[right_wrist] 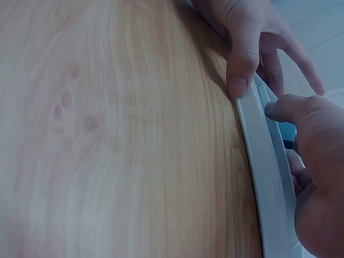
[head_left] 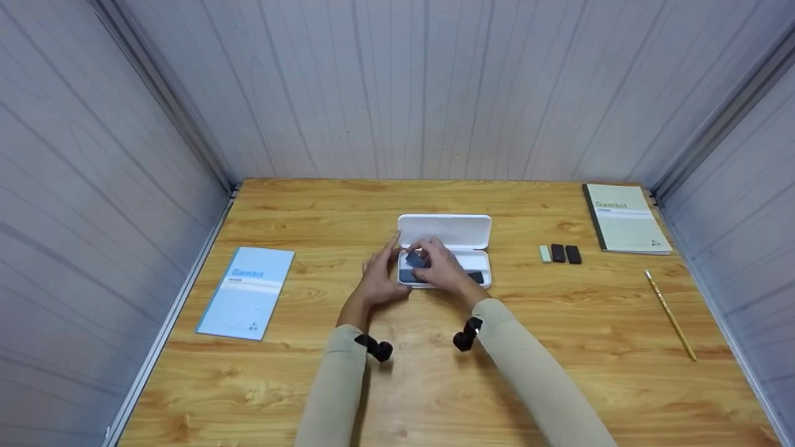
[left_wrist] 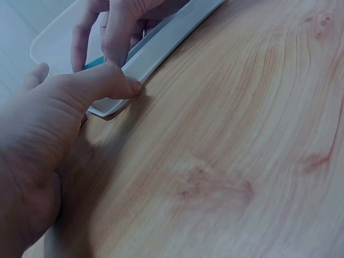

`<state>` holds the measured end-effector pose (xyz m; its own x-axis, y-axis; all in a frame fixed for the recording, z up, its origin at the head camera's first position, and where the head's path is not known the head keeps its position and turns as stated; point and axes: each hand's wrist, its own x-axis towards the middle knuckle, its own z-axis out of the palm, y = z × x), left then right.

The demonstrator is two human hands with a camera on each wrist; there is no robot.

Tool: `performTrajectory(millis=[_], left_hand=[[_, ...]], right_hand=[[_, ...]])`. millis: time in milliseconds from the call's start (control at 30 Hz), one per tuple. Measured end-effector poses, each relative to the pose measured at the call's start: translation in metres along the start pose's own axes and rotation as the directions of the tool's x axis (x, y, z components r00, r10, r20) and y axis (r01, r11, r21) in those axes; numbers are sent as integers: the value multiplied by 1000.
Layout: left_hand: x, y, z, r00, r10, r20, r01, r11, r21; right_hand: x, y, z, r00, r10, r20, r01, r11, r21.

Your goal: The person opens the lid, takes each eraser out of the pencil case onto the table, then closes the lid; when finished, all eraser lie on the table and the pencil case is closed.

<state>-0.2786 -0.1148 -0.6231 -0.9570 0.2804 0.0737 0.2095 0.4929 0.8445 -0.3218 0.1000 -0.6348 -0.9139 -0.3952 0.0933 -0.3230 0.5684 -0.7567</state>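
Observation:
A white pencil case (head_left: 476,256) lies on the table with its lid raised at the back. My left hand (head_left: 377,279) holds the case's left end, its thumb (left_wrist: 121,87) against the front wall and its other fingers round the far side. Over the left part of the case, my right hand (head_left: 442,267) pinches a small blue-grey eraser (head_left: 415,259) between thumb and fingers. In the right wrist view the eraser (right_wrist: 288,132) shows teal, partly covered by the hand. A dark block (head_left: 476,277) lies in the front of the case, at the right.
Right of the case, a pale green eraser (head_left: 545,254) and two black blocks (head_left: 558,252) stand in a row. Farther right are a cream notebook (head_left: 628,218) and a yellow pencil (head_left: 671,315). A light blue notebook (head_left: 246,293) lies at left. Panel walls border the table.

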Motion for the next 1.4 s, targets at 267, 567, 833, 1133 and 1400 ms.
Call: performTrajectory(millis=[267, 567, 833, 1133, 1400], left_hand=[[0, 1, 1, 1000, -6, -8, 6, 1000, -3], [-1, 4, 0, 1000, -9, -3, 9, 1000, 21], [-1, 2, 0, 1000, -3, 2, 2, 1000, 29], [0, -8, 3, 997, 52, -51, -51, 998, 33], [-2, 3, -2, 1000, -13, 5, 13, 1000, 20]], right_hand=[[0, 12, 0, 995, -53, -90, 65, 989, 135], [-5, 8, -6, 990, -43, -131, 78, 959, 271], [-18, -33, -26, 993, 2, -122, 32, 960, 278], [-19, -35, -29, 993, 53, -101, -21, 957, 291], [-28, -30, -40, 995, 64, -82, -39, 959, 280]])
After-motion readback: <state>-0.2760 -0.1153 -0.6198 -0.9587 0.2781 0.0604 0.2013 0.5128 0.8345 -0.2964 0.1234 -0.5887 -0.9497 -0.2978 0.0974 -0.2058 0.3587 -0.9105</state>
